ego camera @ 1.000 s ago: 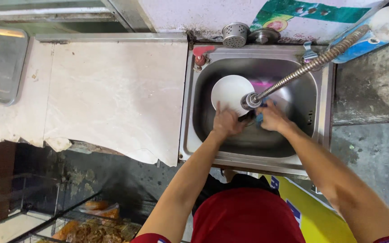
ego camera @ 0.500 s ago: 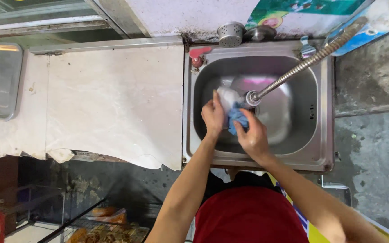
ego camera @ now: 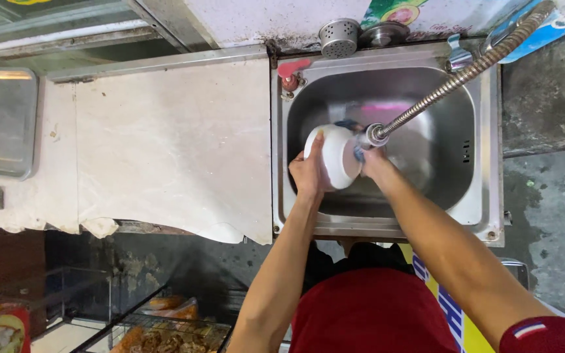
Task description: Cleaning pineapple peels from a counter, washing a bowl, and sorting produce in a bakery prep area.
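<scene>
A white bowl (ego camera: 338, 157) is tipped on its side over the left half of the steel sink (ego camera: 485, 196). My left hand (ego camera: 308, 173) grips the bowl's outer wall from the left. My right hand (ego camera: 373, 163) presses a blue cloth (ego camera: 359, 154) against the bowl's inside from the right; the cloth is mostly hidden. The head of a flexible metal spray hose (ego camera: 449, 85) hangs just above my right hand, next to the bowl's rim.
A pale stone counter (ego camera: 165, 144) lies left of the sink, with a steel tray (ego camera: 1, 121) at its far left. A perforated metal cup (ego camera: 339, 38) and a metal lid (ego camera: 384, 33) stand behind the sink. A red knob (ego camera: 290, 70) sits at the sink's back left corner.
The bowl has turned from facing up to lying on its side, and shifted left in the sink. My hands moved with it; my right hand is now inside the rim.
</scene>
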